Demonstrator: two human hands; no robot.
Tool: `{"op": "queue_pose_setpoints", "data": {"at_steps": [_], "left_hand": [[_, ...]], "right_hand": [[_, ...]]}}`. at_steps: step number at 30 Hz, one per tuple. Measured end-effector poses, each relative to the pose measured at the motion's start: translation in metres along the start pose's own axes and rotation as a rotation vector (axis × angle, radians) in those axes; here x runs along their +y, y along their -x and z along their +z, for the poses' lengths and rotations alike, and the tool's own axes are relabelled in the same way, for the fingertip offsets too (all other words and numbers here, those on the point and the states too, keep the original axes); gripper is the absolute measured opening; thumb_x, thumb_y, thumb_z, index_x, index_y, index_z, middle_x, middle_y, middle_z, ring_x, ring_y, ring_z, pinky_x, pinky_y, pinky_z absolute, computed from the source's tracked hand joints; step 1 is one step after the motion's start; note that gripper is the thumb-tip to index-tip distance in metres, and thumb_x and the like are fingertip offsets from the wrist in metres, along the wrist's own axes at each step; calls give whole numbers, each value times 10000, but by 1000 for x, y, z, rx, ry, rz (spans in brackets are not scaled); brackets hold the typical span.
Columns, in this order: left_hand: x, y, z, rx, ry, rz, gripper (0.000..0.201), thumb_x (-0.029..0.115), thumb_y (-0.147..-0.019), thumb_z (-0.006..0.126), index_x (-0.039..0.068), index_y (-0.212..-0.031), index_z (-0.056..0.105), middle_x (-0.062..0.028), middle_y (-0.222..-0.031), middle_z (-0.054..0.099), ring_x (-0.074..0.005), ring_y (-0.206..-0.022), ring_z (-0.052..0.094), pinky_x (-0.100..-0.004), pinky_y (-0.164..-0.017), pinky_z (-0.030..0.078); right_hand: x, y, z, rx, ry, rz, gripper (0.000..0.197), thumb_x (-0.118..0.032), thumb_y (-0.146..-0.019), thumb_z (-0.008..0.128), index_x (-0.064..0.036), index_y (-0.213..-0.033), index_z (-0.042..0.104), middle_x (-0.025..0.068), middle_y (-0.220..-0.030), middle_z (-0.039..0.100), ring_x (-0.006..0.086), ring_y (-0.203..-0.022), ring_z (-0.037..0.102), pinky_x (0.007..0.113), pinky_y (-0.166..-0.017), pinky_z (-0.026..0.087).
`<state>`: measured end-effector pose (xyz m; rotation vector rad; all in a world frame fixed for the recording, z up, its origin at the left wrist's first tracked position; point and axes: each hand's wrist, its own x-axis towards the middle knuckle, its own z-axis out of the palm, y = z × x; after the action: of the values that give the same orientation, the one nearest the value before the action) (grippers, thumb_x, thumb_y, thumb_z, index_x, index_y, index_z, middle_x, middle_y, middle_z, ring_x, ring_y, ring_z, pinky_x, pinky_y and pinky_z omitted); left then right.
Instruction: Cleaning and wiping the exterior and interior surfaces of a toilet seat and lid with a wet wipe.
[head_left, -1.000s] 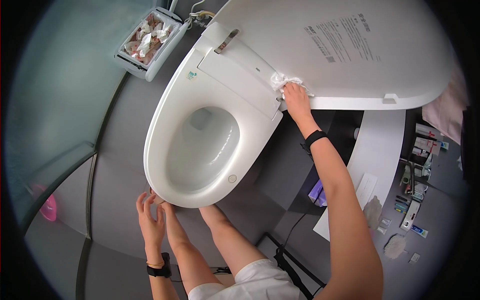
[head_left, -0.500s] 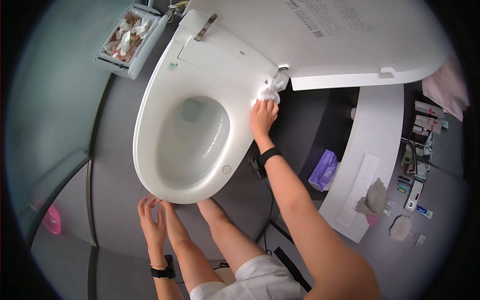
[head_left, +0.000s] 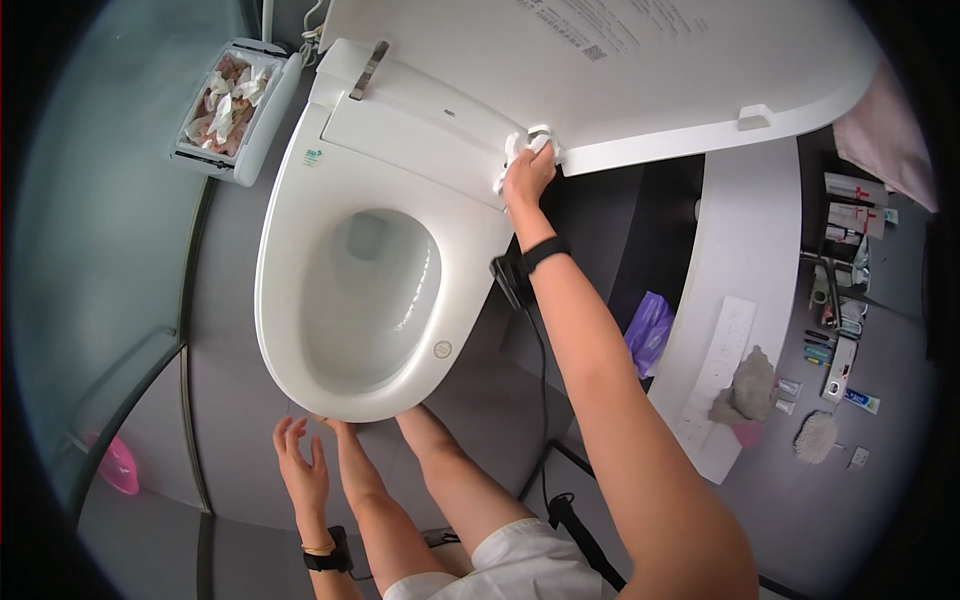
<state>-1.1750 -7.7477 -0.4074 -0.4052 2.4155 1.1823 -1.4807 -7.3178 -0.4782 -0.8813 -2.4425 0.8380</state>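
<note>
A right hand is pinching a crumpled white cloth against the hinge end of a toilet seat, whose long axis is running from upper right down toward the knees. One raised lid is looming above. The left hand, fingers spread, is hovering near the rim. One waste bin is sitting alongside.

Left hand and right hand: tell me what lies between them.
In the head view, the white toilet seat and open bowl span the stretch between the left hand and the right hand, which grips a white cloth.
</note>
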Motion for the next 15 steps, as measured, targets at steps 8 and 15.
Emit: {"op": "queue_pose_setpoints", "data": {"at_steps": [8,15], "left_hand": [[9,-10,6,-14,-9,-25,289,47,-845,579,34,-1132,546,-151,-1255,476,-277,-959,577,-374,-833,477],[23,-18,10,21,40,-44,287,53,-839,587,48,-1125,563,-151,-1261,474,-264,-955,579,-371,-819,481]], "right_hand": [[27,48,-44,-117,479,-506,388,4,-803,540,-54,-1187,523,113,-1150,511,330,-1073,471,436,-907,404],[52,153,-73,-228,412,-467,399,30,-822,506,-90,-1196,576,139,-1124,503,349,-1045,457,436,-922,397]]}}
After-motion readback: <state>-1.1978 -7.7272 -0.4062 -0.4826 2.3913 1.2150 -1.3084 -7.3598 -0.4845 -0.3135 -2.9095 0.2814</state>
